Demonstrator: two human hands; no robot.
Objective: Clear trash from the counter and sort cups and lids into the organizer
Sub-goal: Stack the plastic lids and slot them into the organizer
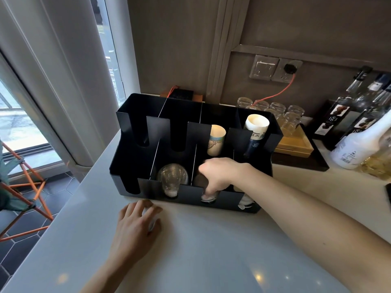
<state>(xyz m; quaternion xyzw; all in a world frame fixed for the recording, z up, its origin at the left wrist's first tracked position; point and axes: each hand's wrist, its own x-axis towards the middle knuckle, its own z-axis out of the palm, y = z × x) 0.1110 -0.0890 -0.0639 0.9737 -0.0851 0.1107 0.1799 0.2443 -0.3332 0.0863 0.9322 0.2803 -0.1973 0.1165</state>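
Note:
A black organizer (135,157) with slotted compartments stands on the white counter (211,250). Clear plastic cups (171,178) lie in its front second compartment. A paper cup stack (215,140) leans in the back third compartment, another paper cup stack (256,127) in the back right one. My right hand (220,176) reaches into the front third compartment, fingers closed on a clear cup (208,197) seen through the slot. White lids (245,203) show in the front right compartment. My left hand (137,225) rests on the counter, covering something white that I cannot identify.
Upturned glasses (275,111) stand behind the organizer on a wooden tray (296,146) set in a black tray. Bottles (359,132) crowd the right side. An orange cable (281,92) runs from a wall socket. The counter's left edge drops beside a window.

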